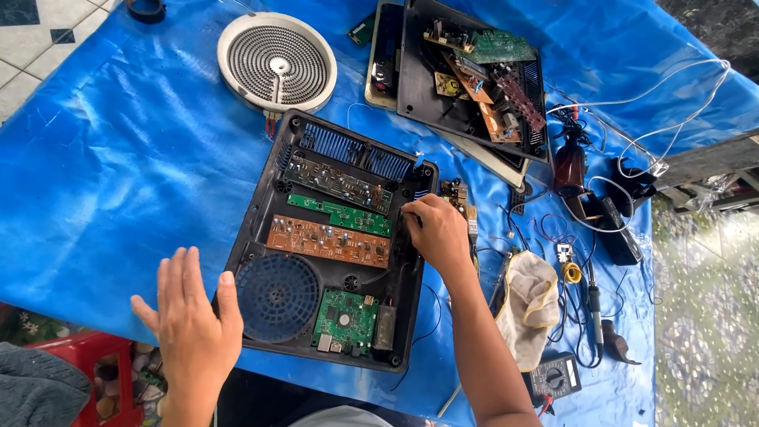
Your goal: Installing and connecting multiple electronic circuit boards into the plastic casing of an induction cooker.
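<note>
Black appliance housing point(261, 237): opened flat on the blue tarp point(118, 158), circuit boards exposed.

The right hand point(437, 231) rests at the housing's right edge, fingers curled inward near the green board point(341, 213) and the brown board point(328, 241); whether they pinch anything cannot be told. The left hand point(192, 320) hovers spread and empty at the lower-left corner, beside the round fan grille point(278, 296). Judged step: working a part or fastener at the right wall. Any next move there calls for steadying the housing and keeping clear of the board components. A round heating coil point(277, 62) and a second opened housing point(470, 79) lie behind; a multimeter point(556, 378) sits at right.
</note>
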